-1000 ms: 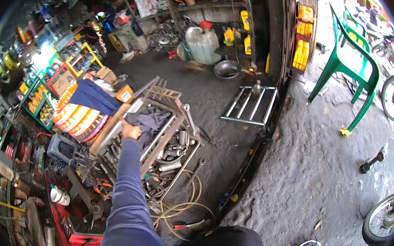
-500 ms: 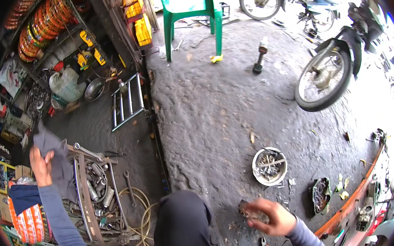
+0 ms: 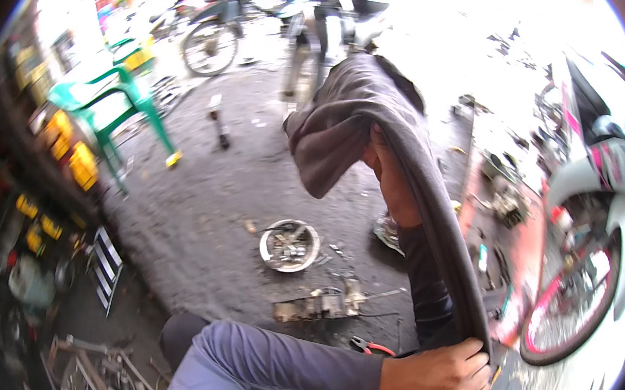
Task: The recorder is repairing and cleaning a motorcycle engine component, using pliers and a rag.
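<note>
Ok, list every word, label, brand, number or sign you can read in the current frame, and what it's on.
No legible text anywhere in this frame.
Yellow packs at left: blurred; any print unreadable.
Smaller yellow containers at lower left: too small and blurred.
Pink-trimmed motorcycle at right: no letters I can make out.
Dark cloth gripped by the left hand: no print visible.

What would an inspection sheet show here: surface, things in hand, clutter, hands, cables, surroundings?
Surface: dark, uneven ground.
Things in hand: dark cloth, running along the right forearm.
Clutter: bowl of metal parts, grimy metal assembly, red-handled pliers.
Hands: left hand grips the cloth's lower end; right hand at its upper part, grip unclear.
Cables: thin dark strand by the assembly, kind unclear.
Surroundings: green chair at left, motorcycle at right.
</note>
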`<state>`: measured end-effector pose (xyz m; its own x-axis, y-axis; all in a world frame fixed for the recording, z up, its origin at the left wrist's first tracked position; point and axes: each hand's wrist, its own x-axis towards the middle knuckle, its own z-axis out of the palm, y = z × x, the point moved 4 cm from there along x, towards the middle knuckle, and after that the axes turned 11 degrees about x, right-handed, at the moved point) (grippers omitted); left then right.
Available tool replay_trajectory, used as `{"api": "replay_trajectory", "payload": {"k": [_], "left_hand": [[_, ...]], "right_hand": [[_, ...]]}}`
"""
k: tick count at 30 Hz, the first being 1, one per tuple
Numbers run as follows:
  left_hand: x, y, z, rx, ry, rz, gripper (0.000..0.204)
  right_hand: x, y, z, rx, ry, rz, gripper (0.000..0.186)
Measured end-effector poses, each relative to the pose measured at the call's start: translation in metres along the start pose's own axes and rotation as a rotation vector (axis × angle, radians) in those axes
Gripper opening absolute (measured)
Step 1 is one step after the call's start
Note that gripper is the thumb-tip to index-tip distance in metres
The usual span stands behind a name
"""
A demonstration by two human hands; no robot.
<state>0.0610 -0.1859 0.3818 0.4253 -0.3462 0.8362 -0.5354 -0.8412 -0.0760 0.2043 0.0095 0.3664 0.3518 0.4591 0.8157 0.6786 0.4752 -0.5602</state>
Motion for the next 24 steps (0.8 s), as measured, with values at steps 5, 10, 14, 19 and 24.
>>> {"api": "replay_trajectory", "payload": {"k": [5, 10, 14, 19, 24], "left_hand": [[0.044, -0.058, -0.019, -0.411, 0.228, -0.057, 0.029], [0.043, -0.175, 0.094, -0.556, 0.024, -0.714, 0.028], [0.02, -0.135, 0.173, -0.977, -0.464, -0.741, 0.012], [-0.027, -0.083, 0.224, -0.965, -0.533, -0.626, 0.016], [-0.129, -0.039, 0.283, -1.29, -0.676, -1.016, 0.019]], "right_hand": [[-0.226, -0.089, -0.204, -0.09, 0.172, 0.252, 0.026], [-0.139, -0.048, -0.312, -0.063, 0.383, 0.51, 0.024], [-0.291, -0.113, -0.353, 0.045, 0.527, 0.721, 0.023], [-0.43, -0.176, -0.384, 0.255, 0.737, 1.028, 0.021], [-0.581, -0.238, -0.406, -0.654, 0.752, 1.401, 0.011]]}}
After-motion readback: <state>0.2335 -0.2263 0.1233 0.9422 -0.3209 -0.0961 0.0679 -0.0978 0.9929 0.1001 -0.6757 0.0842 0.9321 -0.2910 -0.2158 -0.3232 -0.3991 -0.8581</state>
